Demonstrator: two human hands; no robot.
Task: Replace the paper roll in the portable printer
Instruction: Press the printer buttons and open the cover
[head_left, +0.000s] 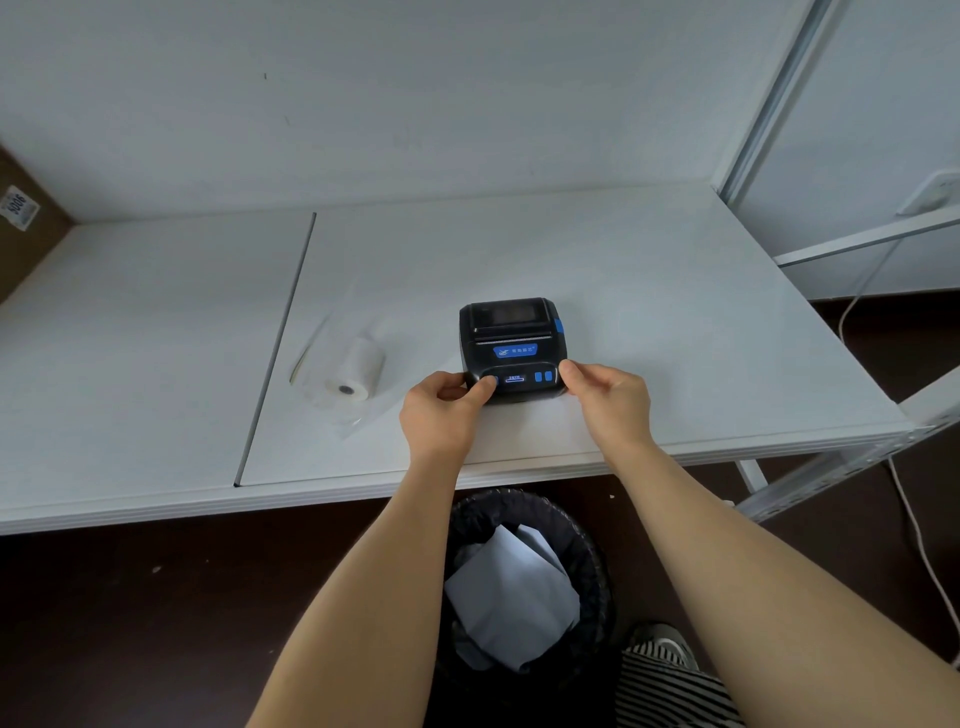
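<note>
A black portable printer (511, 343) with blue buttons and a blue side latch sits on the white table (649, 312), its lid closed. My left hand (447, 410) grips its near left corner, thumb on the front panel. My right hand (610, 397) holds the near right corner with thumb and fingers. A white paper roll (356, 375) in clear wrapping lies on its side to the left of the printer, apart from both hands.
A black bin (524, 571) with white paper in it stands on the dark floor under the table's front edge. A thin dark seam (280, 338) runs across the table at left. A cardboard box (21, 223) sits far left; white cables (914, 530) hang at right.
</note>
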